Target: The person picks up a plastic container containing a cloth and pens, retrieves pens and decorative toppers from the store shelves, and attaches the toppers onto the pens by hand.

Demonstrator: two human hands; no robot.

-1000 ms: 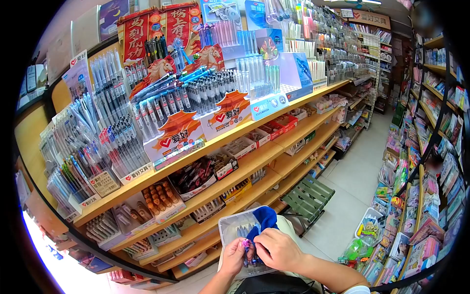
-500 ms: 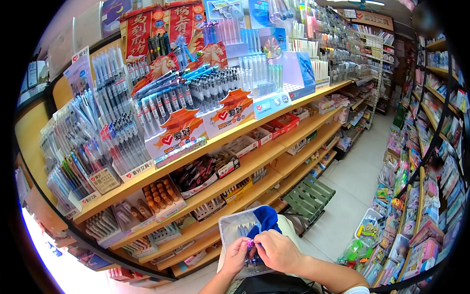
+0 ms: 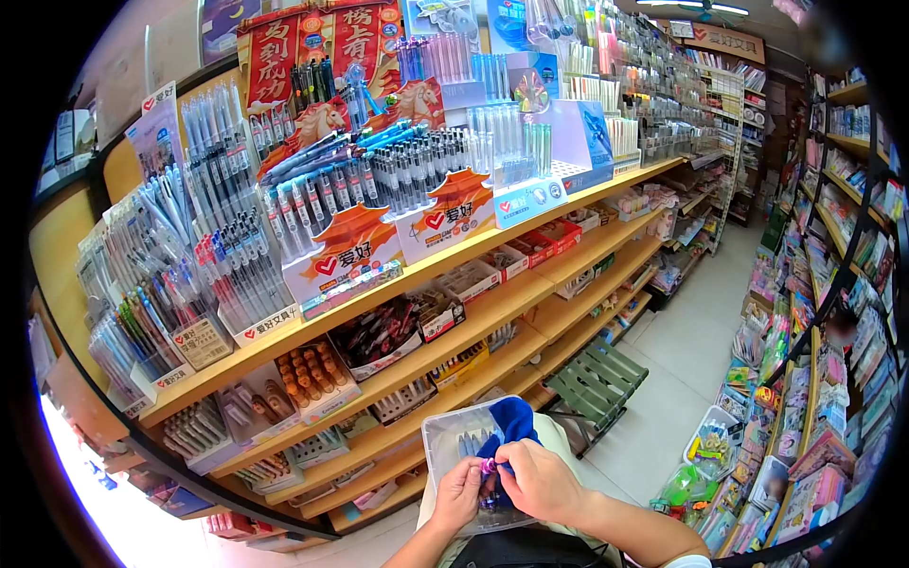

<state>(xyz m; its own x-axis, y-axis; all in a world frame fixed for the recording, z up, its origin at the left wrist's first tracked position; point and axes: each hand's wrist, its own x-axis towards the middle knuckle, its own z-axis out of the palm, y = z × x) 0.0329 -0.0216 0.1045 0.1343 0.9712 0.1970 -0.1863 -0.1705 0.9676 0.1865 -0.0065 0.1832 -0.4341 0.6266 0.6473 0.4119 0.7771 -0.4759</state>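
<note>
Pens (image 3: 469, 445) lie in a clear bin (image 3: 442, 440) at the bottom centre of the frame, and over them, towards the bin's right side, we hold a small purple-pink piece (image 3: 488, 466). Our left hand (image 3: 459, 497) pinches it between thumb and fingertips. Our right hand (image 3: 540, 483) has its fingers bent in at the piece's right end, close to the lower end of a blue cloth (image 3: 516, 417); whether they grip the piece, the cloth or both, we cannot tell. The cloth drapes at the bin's upper right corner.

The likeliest mishap, we judge, is a dropped piece: it is small, only fingertips hold it, and a tug from our right hand could twist it out of our left. It would probably land among the pens, hard to pick out. The cloth could also snag under our fingers and slide off the rim. The bin seems to rest on our lap (image 3: 559, 431), so a shift of our legs might tip it and spill the pens towards the floor (image 3: 663, 341), near the green folding stool (image 3: 598, 383) right of centre. Wooden shelves (image 3: 544, 282) of stationery fill the left and centre.
</note>
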